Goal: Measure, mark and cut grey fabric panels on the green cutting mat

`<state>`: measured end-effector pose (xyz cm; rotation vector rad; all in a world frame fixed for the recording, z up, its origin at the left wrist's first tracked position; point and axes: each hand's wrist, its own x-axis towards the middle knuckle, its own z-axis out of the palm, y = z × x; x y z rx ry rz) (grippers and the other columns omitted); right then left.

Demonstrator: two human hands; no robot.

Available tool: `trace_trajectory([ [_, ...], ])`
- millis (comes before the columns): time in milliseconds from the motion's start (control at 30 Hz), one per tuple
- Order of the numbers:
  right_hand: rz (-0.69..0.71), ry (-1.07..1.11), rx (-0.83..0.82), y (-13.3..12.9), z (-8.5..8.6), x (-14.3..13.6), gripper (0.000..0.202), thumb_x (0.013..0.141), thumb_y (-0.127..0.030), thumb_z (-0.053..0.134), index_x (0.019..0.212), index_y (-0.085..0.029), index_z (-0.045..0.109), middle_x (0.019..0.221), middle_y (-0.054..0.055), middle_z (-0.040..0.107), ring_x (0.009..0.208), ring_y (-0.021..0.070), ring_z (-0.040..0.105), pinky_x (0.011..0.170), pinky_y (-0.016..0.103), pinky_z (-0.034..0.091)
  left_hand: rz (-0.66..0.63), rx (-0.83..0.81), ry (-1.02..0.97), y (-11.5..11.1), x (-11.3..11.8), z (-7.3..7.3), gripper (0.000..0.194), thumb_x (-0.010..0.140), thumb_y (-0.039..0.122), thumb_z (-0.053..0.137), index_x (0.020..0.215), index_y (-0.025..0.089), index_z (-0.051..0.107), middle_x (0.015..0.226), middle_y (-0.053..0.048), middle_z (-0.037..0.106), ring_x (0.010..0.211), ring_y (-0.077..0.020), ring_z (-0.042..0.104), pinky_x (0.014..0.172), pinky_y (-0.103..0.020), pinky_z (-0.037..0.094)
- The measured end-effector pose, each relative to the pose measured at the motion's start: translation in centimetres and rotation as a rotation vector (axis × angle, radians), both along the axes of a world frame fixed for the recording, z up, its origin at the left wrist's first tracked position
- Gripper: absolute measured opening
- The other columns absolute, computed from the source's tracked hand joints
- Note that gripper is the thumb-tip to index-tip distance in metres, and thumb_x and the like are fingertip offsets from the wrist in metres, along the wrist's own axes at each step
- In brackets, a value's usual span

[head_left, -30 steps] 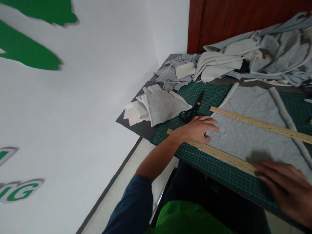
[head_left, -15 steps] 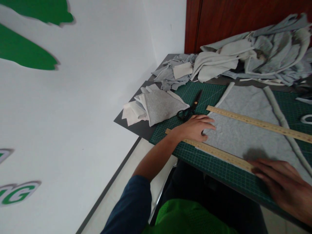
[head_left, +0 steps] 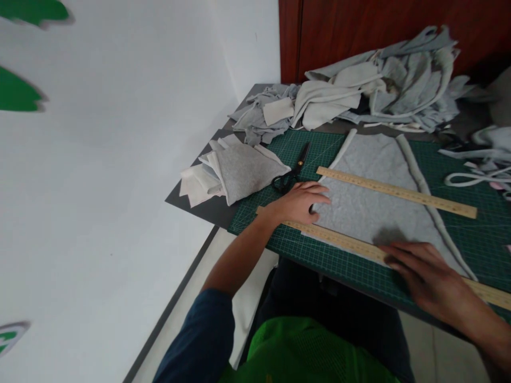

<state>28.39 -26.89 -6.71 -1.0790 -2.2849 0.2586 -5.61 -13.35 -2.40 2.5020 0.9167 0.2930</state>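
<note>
A grey fabric piece with rolled side edges lies flat on a green cutting mat. Across its near edge runs a wooden ruler. My left hand rests at the fabric's left end, fingers spread, with its wrist over that ruler. Farther right, my right hand holds the same ruler, fingertips at its upper edge and thumb toward the lower one. A second wooden ruler crosses the middle of the fabric, untouched. Black scissors lie just beyond my left hand.
Stacked cut pieces lie on the left of the dark table. Grey scraps and a large fabric heap line the back, near a reddish door. White cords and scraps lie at right. A white wall stands at left.
The view has swung to the right, so everything sits farther left and more of the table's right side shows. Both hands stay at nearly the same places on the ruler and fabric.
</note>
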Motion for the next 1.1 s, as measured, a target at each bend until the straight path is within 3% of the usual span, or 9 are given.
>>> trace_trajectory([
  [900,-0.009,-0.016,-0.054,-0.15,-0.07,0.17,0.040,0.100,-0.020,0.056,0.137,-0.030,0.066,0.119,0.011,0.071,0.106,0.0298,0.068,0.088,0.047,0.058,0.008,0.028,-0.011,0.50,-0.16,-0.51,0.050,0.081,0.017,0.069,0.130,0.027,0.072,0.155,-0.006,0.056,0.150,-0.0297,0.040,0.124,-0.051,0.030],
  [1100,-0.010,-0.017,-0.075,0.01,-0.12,0.02,0.038,0.100,-0.021,0.057,0.136,-0.029,0.068,0.117,0.011,0.071,0.105,0.0301,0.068,0.088,0.048,0.059,0.024,0.049,0.044,0.12,-0.03,0.32,0.048,0.083,0.018,0.069,0.130,0.025,0.072,0.156,-0.006,0.056,0.151,-0.0274,0.041,0.126,-0.048,0.031],
])
